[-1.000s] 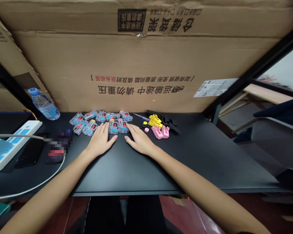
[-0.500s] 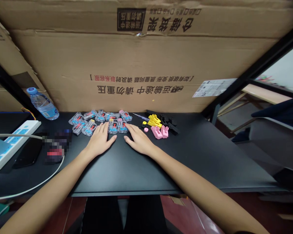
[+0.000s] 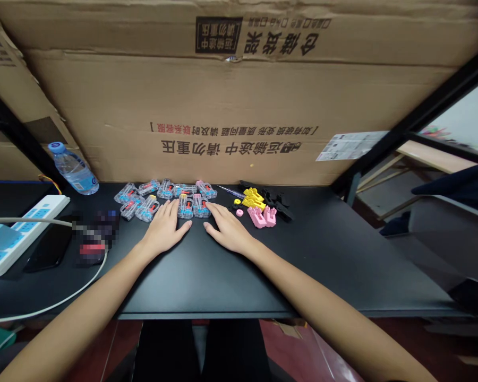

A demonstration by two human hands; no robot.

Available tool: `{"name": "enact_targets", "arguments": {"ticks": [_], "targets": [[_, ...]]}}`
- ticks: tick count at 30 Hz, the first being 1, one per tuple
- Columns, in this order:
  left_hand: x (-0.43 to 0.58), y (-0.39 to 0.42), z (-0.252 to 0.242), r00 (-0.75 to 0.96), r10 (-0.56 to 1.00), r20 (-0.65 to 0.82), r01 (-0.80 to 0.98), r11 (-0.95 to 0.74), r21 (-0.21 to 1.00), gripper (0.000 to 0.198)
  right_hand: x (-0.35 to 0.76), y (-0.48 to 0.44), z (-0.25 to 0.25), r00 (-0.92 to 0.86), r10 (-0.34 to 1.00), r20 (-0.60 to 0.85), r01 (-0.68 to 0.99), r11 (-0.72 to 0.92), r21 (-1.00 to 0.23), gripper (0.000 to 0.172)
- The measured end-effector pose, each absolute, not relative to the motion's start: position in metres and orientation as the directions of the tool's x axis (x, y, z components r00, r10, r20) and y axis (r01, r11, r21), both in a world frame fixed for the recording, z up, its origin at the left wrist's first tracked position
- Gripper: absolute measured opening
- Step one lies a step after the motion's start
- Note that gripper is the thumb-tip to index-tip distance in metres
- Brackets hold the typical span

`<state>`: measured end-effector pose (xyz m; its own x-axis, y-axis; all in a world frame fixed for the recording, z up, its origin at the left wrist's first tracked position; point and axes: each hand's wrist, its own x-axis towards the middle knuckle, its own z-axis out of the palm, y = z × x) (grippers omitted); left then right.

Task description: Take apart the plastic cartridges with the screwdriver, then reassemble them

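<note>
My left hand [image 3: 164, 228] lies flat on the black table [image 3: 207, 281], palm down, fingers pointing away and thumb spread to the right. Mirroring it, my right hand [image 3: 228, 228] rests flat with its thumb toward the left. Neither holds anything. Between the fingertips of both hands sit two small clear plastic pieces, one with a yellow part [image 3: 185, 206] and one with a pink part [image 3: 201, 206]. Several similar clear pieces [image 3: 146, 208] with blue and red insides lie left and behind. Right of my right hand are pink plastic parts [image 3: 262, 216] and yellow plastic parts [image 3: 253, 198].
Black plastic parts [image 3: 279, 202] and a thin screwdriver-like tool [image 3: 230, 190] lie at the right back. A cardboard sheet [image 3: 231, 95] stands behind the table. At left are a water bottle [image 3: 75, 168], a power strip [image 3: 26, 233], a black phone [image 3: 50, 246] and a white cable [image 3: 74, 294].
The view has shifted very slightly, so everything sits a few pixels further right. Both hands and the parts stay in the same places on the table.
</note>
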<state>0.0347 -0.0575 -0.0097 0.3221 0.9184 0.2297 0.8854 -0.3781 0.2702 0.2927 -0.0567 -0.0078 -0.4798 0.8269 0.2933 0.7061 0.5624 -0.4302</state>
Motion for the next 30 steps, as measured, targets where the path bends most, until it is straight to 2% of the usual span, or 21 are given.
{"name": "enact_targets", "arguments": {"ticks": [30], "targets": [[0.0351, -0.0571, -0.0128, 0.32, 0.913, 0.254, 0.884, -0.384, 0.268, 0.083, 0.2931, -0.0551, -0.0088, -0.48, 0.826, 0.294, 0.698, 0.563, -0.442, 0.064]]}}
